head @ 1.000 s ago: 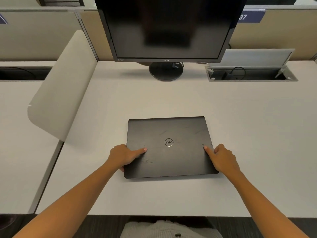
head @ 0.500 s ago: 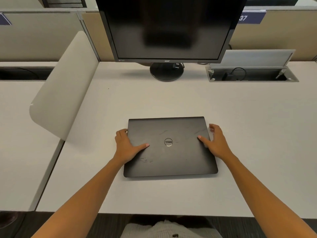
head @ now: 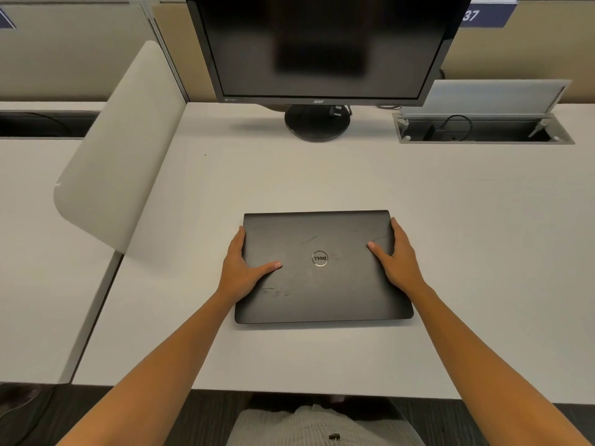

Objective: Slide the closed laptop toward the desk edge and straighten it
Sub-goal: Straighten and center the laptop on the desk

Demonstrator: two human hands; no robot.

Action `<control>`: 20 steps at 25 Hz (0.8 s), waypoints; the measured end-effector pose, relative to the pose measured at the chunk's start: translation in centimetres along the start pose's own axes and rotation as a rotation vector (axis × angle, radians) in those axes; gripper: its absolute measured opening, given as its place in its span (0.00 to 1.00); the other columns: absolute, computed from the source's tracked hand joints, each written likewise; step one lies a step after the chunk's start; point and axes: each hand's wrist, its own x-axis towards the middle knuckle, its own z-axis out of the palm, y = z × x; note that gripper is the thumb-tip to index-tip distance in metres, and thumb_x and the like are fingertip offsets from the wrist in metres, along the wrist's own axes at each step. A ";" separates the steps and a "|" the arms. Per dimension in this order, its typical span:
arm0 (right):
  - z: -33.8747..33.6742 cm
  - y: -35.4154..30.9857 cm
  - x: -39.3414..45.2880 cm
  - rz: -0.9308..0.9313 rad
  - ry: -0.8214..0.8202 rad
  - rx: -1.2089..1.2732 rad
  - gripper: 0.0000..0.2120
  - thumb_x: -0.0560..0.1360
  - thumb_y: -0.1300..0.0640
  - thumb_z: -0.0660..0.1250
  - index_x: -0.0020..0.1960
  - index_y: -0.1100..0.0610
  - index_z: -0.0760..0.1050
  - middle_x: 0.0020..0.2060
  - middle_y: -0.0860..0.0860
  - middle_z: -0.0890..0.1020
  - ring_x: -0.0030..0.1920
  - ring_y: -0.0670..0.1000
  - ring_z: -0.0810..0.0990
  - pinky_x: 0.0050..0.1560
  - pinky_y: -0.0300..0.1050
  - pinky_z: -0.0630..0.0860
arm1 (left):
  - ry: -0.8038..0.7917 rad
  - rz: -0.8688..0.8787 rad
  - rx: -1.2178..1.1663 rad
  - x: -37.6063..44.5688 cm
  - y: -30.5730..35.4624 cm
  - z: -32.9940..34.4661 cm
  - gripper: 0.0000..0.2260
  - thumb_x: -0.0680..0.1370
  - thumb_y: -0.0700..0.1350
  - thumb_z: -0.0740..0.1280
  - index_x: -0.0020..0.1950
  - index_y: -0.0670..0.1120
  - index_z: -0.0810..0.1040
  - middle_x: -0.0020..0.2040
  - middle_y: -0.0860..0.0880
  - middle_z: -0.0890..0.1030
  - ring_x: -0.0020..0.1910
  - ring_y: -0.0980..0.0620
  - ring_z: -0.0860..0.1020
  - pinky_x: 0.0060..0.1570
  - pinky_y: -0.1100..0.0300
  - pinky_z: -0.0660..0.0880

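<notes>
I see both hands, left hand (head: 240, 272) and right hand (head: 397, 263), holding the sides of the closed laptop (head: 322, 268) on the white desk (head: 467, 236), near a dark monitor (head: 322, 46)

Laptop (head: 322, 268) flat on desk (head: 450, 220), set back from near edge. Left hand (head: 240, 272) on its left side, right hand (head: 397, 262) on its right. Monitor (head: 318, 49) behind; cable box (head: 483, 130) behind-right; divider (head: 119, 149) left.
</notes>
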 end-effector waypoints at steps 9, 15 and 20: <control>-0.4 0.6 -0.5 0.008 -0.001 0.037 0.41 0.76 0.46 0.70 0.81 0.50 0.52 0.79 0.46 0.60 0.77 0.49 0.61 0.70 0.39 0.57 | -0.004 0.029 -0.010 -0.2 0.0 -0.1 0.54 0.65 0.56 0.83 0.82 0.50 0.55 0.80 0.54 0.62 0.77 0.54 0.63 0.72 0.61 0.60; 0.1 1.1 -2.1 0.017 0.026 0.052 0.41 0.75 0.44 0.71 0.81 0.48 0.52 0.78 0.45 0.61 0.77 0.49 0.62 0.70 0.39 0.59 | -0.019 0.031 0.022 -0.8 -0.7 -0.5 0.54 0.64 0.58 0.82 0.82 0.51 0.55 0.80 0.55 0.61 0.77 0.54 0.62 0.73 0.60 0.60; 0.2 1.2 -2.9 0.023 0.035 0.063 0.41 0.75 0.44 0.71 0.81 0.48 0.53 0.78 0.45 0.61 0.76 0.49 0.62 0.70 0.40 0.60 | -0.022 0.034 0.021 -1.2 -0.9 -0.7 0.54 0.65 0.58 0.82 0.82 0.51 0.55 0.80 0.55 0.60 0.77 0.55 0.61 0.71 0.62 0.59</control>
